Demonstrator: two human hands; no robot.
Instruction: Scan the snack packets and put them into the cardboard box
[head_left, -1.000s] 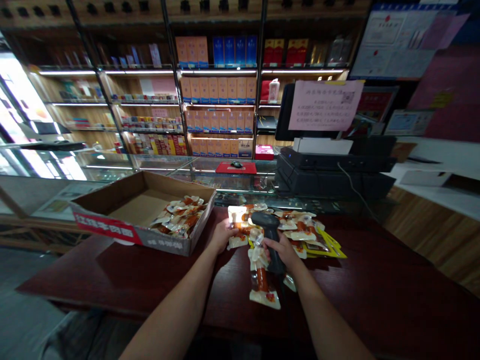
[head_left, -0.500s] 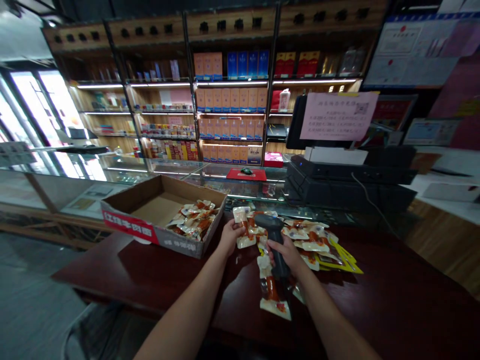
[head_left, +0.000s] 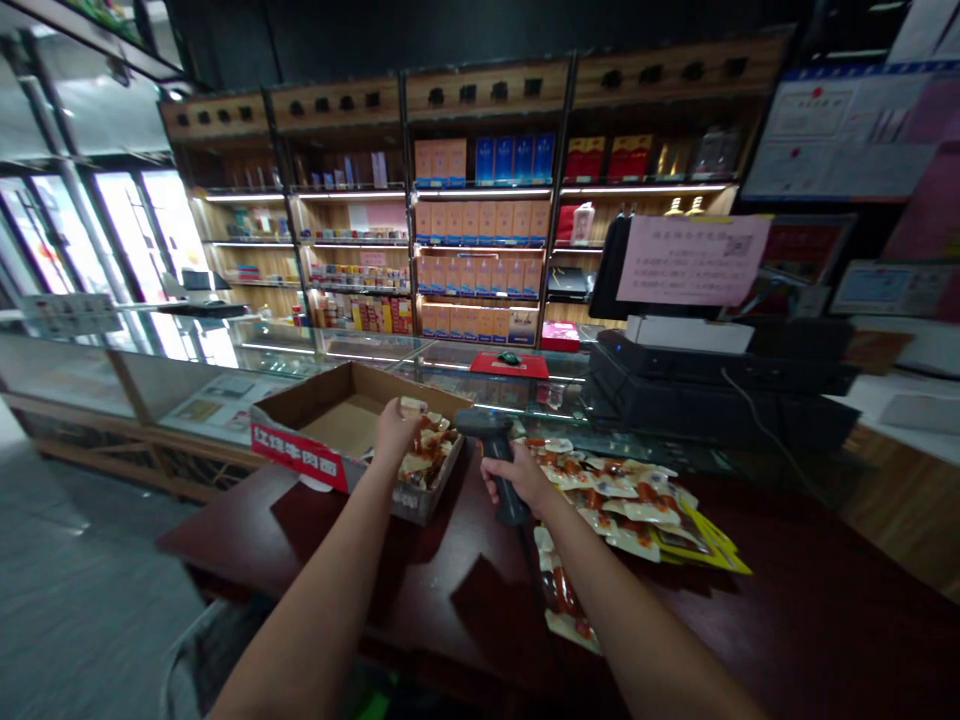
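Black, pistol-shaped plastic scanner: above the surface, right of the box, handle down; fingers of the right hand closed round its handle. Left hand: over the open brown cardboard box with a red label, fingers curled in close. A cream-ended packet shows at the fingertips; cannot tell if it is gripped. Below, in the box's right end: heap of clear-and-cream packets with red-brown contents. Second group of like packets right of the scanner, beside yellow-edged flat packages.

Surface: dark red-brown, glossy. Beyond it, a glass display counter, then lit wooden shelves of boxed goods; bright glass doors at far left.

Counts: scanner, 1; cardboard box, 1; dark computer mouse on red mat, 1; pink printed sheet on the black monitor, 1; blue boxes on top shelf, 4. Packets overlap, not countable.
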